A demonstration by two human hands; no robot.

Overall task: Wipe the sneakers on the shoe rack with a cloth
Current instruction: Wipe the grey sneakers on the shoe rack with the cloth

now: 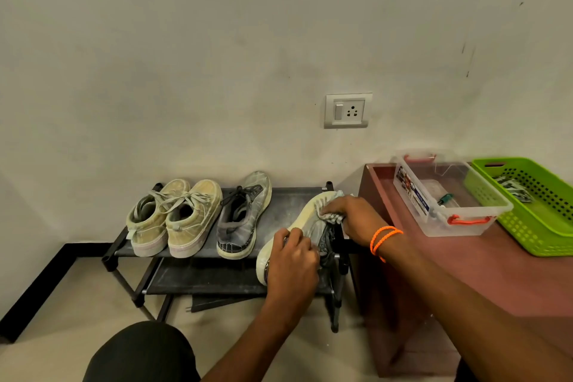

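Wall (217, 40): big and pale, with a switch and plug plate (348, 110) low down.
Side table (483, 270): dark red, right next to the rack.
Shoe rack (288, 198): black, two shelves, against the wall.
Green basket (539, 226): on the side table, at the far right.
Clear box (465, 223): on the side table, touching the green basket, with orange handles.
Tan shoes (175, 217): two, side by side at the left of the top shelf.
Grey sneaker (243, 215): on the top shelf, just right of the tan shoes.
Pale sneaker (305, 222): tipped on its side at the right end of the top shelf.
Left hand (293, 260): fingers curl around the heel end of the pale sneaker and hold it.
Right hand (353, 219): has orange bands (384, 237) on the wrist; fingers curl around the cloth.
Cloth (333, 217): bunched up, pressed on the toe end of the pale sneaker.
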